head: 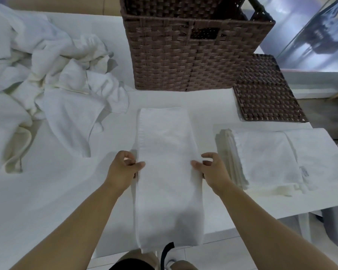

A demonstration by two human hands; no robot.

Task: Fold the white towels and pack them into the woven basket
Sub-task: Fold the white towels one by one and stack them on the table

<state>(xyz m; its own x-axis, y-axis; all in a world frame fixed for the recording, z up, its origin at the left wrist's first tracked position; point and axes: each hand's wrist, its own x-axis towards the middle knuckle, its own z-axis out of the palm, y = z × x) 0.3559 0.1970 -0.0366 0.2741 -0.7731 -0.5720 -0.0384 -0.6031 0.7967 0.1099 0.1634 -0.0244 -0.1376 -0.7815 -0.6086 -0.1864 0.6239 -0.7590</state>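
Observation:
A white towel [166, 172], folded into a long strip, lies lengthwise on the white table, its near end hanging over the front edge. My left hand [124, 168] pinches the strip's left edge near its middle. My right hand [211, 168] pinches the right edge opposite. The brown woven basket [193, 55] stands upright at the back centre, just beyond the strip's far end. A stack of folded white towels [261, 160] sits right of my right hand. A heap of unfolded white towels [47, 75] covers the table's left side.
The basket's flat woven lid [265, 90] lies on the table right of the basket, behind the folded stack. The white table [62, 191] ends in a front edge near my legs. A shiny metal surface [320, 32] rises at the back right.

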